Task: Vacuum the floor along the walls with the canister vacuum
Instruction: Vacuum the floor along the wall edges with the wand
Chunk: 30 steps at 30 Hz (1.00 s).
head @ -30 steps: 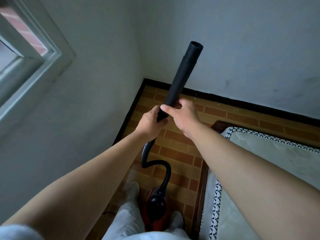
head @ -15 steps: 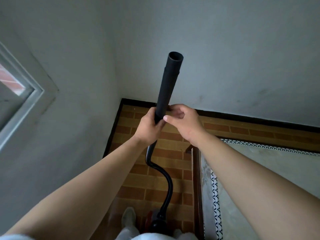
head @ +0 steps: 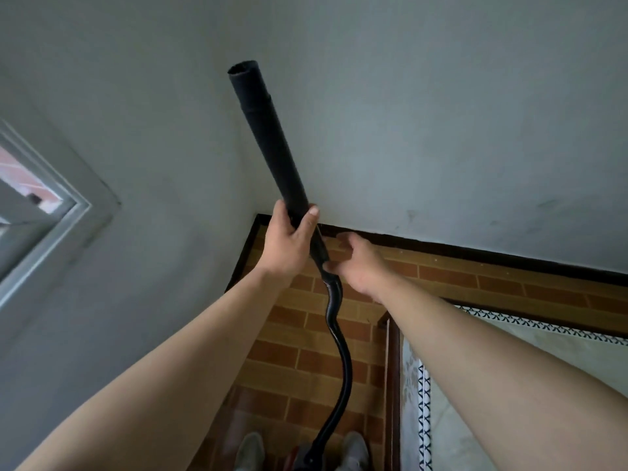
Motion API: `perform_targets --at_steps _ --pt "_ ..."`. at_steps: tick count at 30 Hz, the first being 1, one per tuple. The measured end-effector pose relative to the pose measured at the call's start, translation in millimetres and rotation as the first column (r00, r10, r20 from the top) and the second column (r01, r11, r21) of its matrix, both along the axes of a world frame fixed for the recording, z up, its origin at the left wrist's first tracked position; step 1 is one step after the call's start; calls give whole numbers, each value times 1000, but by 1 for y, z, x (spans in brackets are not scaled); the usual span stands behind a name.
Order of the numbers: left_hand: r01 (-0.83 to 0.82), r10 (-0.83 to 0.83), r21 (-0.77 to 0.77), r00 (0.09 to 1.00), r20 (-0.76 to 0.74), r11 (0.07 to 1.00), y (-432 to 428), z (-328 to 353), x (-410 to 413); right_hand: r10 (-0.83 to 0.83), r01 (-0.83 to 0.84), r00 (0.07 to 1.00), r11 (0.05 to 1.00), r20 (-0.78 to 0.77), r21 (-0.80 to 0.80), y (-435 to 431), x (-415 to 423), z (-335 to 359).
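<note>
At my left is a grey-framed window [head: 68,212], at my right a pale mattress [head: 448,443] with patterned edging in a wooden bed frame [head: 394,385], my shoes [head: 249,452] below.

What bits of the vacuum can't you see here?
Head view only:
1. Canister: mostly cut off by the bottom edge.
2. Lower end of the tube: covered by the left hand gripping it.
3. Inside the tube's open end: too dark to make out.

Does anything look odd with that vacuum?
Yes: the black tube points up along the wall, its bare open end in the air, not at the floor. The left hand grips it.
</note>
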<state>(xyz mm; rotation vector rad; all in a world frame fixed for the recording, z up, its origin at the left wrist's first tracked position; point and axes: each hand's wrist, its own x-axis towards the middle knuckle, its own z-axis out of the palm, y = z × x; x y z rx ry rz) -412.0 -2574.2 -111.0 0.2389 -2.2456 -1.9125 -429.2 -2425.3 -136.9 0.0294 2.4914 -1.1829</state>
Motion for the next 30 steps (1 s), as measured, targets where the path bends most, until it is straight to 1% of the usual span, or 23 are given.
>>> perform_targets --at_steps 3,6,8,11,15,21,25,30 --pt "-72 74 70 997 -25 995 18 17 -10 51 -51 999 999 -13 7 22 -9 5" --pt "-127 132 234 991 -7 964 32 31 -17 111 -111 994 994 -13 7 42 -16 14" --pt "-145 147 313 989 19 939 39 36 -21 132 -132 991 991 4 8 51 -22 16" --pt "-174 164 383 985 60 907 40 39 -31 158 -159 985 987 67 0 58 -30 13" --pt "-222 178 417 974 142 882 32 29 -56 170 -162 977 984 131 -68 57 -40 2" --pt "-243 158 444 963 218 863 5 7 -103 160 -143 971 985 179 -100 20 -67 -19" --pt "-239 124 495 959 253 836 -30 -8 -141 106 -68 965 985 242 -160 -17 -93 -34" --pt "-230 68 544 951 301 807 -79 -27 -184 62 -7 952 984 301 -179 -67 -123 -48"
